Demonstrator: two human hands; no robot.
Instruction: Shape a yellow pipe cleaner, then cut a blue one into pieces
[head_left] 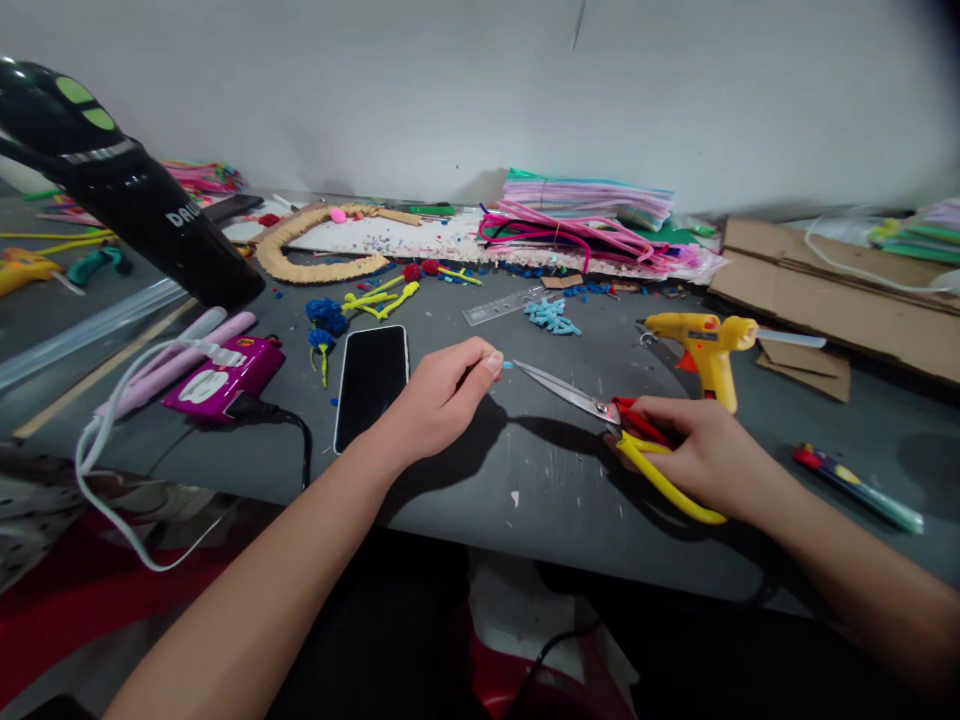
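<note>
My left hand (pixel 456 392) pinches a short light-blue piece (pixel 508 365), which looks like pipe cleaner; only its end shows past the fingertips. In my right hand (pixel 701 450) are scissors (pixel 570 393) with one red and one yellow handle. Their blades point left and look nearly closed, with the tips right by the blue piece; whether they touch it I cannot tell. Behind the blades lies a small pile of similar light-blue pieces (pixel 553 316). A phone (pixel 371 380) with a dark screen rests left of my left hand.
Right of the pile lies a yellow glue gun (pixel 701 345); a cutter knife (pixel 859 487) sits farther right. A purple power adapter (pixel 225 380) with cables and a black handheld vacuum (pixel 150 200) occupy the left. Bundled pipe cleaners (pixel 570 235), cardboard (pixel 840 290) and a clear ruler (pixel 504 306) lie toward the back.
</note>
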